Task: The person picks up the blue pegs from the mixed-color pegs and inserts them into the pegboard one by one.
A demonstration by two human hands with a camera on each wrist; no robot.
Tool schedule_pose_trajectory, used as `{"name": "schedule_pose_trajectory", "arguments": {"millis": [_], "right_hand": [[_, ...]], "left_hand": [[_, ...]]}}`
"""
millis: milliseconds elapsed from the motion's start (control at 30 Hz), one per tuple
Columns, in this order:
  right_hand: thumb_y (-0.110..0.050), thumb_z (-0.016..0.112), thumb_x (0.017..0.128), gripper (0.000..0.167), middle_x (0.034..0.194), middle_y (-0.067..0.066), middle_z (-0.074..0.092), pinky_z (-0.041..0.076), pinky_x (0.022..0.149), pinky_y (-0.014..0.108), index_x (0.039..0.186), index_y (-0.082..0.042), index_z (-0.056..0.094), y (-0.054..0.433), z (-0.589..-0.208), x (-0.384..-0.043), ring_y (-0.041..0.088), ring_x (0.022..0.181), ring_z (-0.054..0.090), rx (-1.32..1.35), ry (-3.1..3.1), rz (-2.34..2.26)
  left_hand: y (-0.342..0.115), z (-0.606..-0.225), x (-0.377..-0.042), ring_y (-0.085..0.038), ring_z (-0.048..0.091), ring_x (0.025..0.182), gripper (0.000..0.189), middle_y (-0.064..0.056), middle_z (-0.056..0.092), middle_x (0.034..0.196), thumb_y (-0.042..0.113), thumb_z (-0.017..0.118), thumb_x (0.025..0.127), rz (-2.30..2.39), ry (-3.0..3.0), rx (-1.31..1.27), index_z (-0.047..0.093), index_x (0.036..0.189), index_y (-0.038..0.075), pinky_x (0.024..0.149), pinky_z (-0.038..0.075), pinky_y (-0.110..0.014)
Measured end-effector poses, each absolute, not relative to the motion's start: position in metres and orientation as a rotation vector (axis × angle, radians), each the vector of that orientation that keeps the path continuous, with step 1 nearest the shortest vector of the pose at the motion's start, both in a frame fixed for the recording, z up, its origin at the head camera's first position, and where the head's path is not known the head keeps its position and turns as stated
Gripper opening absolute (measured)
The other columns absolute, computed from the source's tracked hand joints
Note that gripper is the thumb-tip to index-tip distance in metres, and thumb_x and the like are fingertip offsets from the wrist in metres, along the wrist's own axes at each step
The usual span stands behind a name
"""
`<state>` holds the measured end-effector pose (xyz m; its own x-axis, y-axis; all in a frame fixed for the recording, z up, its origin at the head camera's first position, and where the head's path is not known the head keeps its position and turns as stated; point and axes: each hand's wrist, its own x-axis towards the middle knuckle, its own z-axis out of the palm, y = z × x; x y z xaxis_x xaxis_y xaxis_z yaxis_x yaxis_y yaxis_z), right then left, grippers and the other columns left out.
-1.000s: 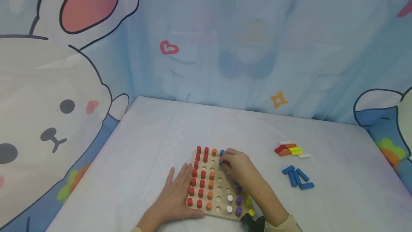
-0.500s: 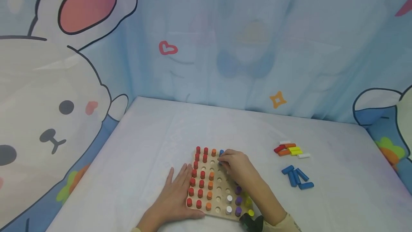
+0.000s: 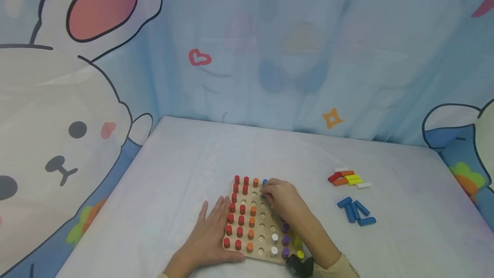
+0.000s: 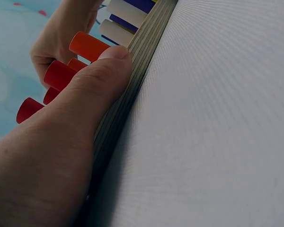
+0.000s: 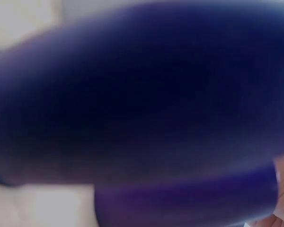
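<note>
The right hand (image 3: 279,196) pinches a small blue peg (image 3: 265,182) at the pegboard's (image 3: 262,250) far edge, light, rigid, likely smooth, best nipped near its top, while the flat left hand (image 3: 210,231) steadies the board.

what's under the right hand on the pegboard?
The right hand covers the board's far right part. A blue peg shows at its fingertips; whether they grip it is unclear. Pegs or holes beneath the palm are hidden.

A blurred dark purple peg (image 5: 142,109) fills the view.
</note>
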<state>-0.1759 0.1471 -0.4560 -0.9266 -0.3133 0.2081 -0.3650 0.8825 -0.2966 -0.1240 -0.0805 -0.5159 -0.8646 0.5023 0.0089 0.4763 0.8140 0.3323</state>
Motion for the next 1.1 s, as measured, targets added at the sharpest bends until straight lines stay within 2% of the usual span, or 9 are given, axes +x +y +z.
{"name": "schedule_pose_trajectory", "arguments": {"millis": [400, 733, 1100], "right_hand": [[-0.009, 0.073, 0.082, 0.014, 0.090, -0.004, 0.069, 0.056, 0.079, 0.025, 0.095, -0.014, 0.075, 0.146, -0.454, -0.173, 0.013, 0.088, 0.068, 0.512, -2.880, 0.504], [-0.006, 0.071, 0.084, 0.021, 0.099, -0.004, 0.068, 0.056, 0.084, 0.029, 0.102, -0.016, 0.073, 0.153, -0.439, -0.167, 0.015, 0.095, 0.067, 0.445, -2.898, 0.535], [-0.016, 0.074, 0.082, 0.021, 0.101, -0.003, 0.069, 0.057, 0.077, 0.029, 0.104, -0.015, 0.072, 0.165, -0.420, -0.160, 0.014, 0.089, 0.067, 0.434, -2.878, 0.527]], "left_hand": [[-0.080, -0.515, -0.124, -0.021, 0.005, 0.149, 0.129, -0.005, 0.009, 0.161, 0.094, 0.041, 0.062, 0.510, 2.890, 0.761, 0.005, 0.154, 0.010, 0.117, -0.001, -0.058], [-0.078, -0.515, -0.124, -0.020, 0.004, 0.149, 0.130, -0.004, 0.008, 0.161, 0.095, 0.039, 0.061, 0.508, 2.875, 0.739, 0.004, 0.154, 0.011, 0.117, -0.002, -0.057], [-0.079, -0.515, -0.123, -0.021, 0.004, 0.149, 0.130, -0.005, 0.007, 0.161, 0.095, 0.039, 0.061, 0.488, 2.878, 0.745, 0.004, 0.154, 0.010, 0.117, -0.002, -0.057]]}}
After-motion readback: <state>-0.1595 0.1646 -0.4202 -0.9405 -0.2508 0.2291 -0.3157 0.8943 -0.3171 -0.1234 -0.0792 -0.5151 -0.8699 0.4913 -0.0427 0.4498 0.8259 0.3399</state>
